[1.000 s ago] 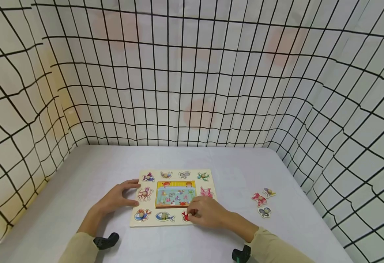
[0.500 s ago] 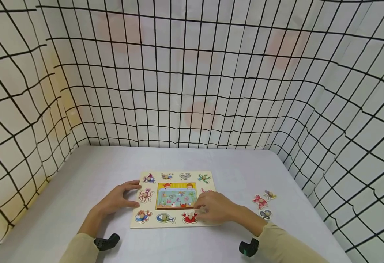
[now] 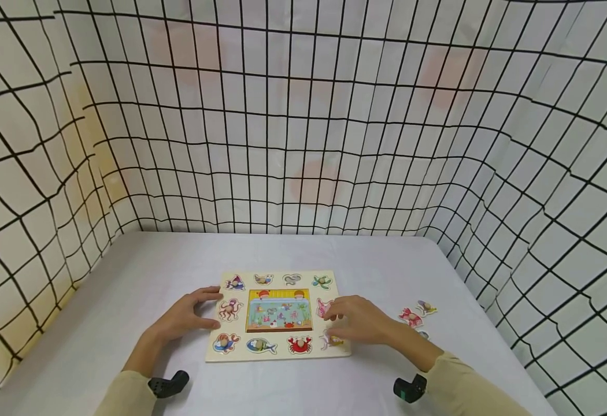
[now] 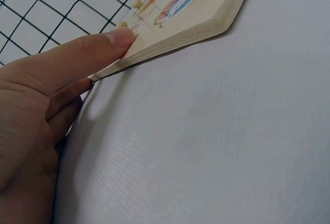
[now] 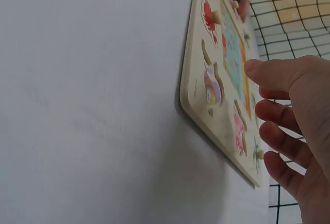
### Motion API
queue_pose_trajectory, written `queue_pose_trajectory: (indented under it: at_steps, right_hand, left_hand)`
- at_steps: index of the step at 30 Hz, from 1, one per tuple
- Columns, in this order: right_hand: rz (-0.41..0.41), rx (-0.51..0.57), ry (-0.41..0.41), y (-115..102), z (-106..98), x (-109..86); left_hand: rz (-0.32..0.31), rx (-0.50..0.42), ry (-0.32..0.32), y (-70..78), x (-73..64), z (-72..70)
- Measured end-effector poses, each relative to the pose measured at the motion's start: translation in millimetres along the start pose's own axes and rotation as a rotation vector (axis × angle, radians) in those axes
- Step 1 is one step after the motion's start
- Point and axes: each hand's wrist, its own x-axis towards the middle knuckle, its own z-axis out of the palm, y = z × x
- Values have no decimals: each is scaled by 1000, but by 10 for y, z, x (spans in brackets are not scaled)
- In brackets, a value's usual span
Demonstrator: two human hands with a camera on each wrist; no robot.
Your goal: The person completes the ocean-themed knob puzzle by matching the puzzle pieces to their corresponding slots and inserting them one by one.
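Note:
A pale wooden knob puzzle board (image 3: 277, 353) lies flat on the table. My left hand (image 3: 184, 316) rests along its left edge, thumb and fingertips touching the rim; the thumb (image 4: 119, 37) shows on the edge in the left wrist view. Over the board's right side hovers my right hand (image 3: 361, 320), fingers loosely bent and holding nothing. A red crab piece (image 3: 300, 345) with a knob sits in the front row. Beside it, towards the right corner, a purple-and-yellow slot (image 5: 212, 85) shows no knob. The pink starfish slot (image 5: 239, 131) is partly behind the right hand in the head view.
Several loose pieces lie right of the board, among them a red one (image 3: 410, 317) and a yellow-and-grey one (image 3: 426, 308); another is partly hidden by the right forearm. Black netting (image 3: 303, 144) over white cloth surrounds the table's back and sides.
My right hand has let go of the crab piece, now seated in the front row, and moved right and slightly away from me. The left hand has stayed at the board's edge.

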Motion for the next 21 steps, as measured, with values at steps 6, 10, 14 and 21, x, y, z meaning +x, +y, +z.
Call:
queue_pose_trajectory:
  at_steps: [6, 10, 14, 21]
  right_hand:
    - [-1, 8, 44, 124, -58, -122]
    - [0, 15, 76, 207, -105, -197]
    - [21, 11, 97, 300, -162, -278]
    - [60, 8, 139, 492, -227, -462]
  left_hand:
    - [-15, -8, 1, 3, 6, 15]
    - [-14, 0, 3, 5, 4, 14]
    - [-18, -1, 4, 16, 7, 12]
    - [-30, 10, 5, 23, 4, 17]
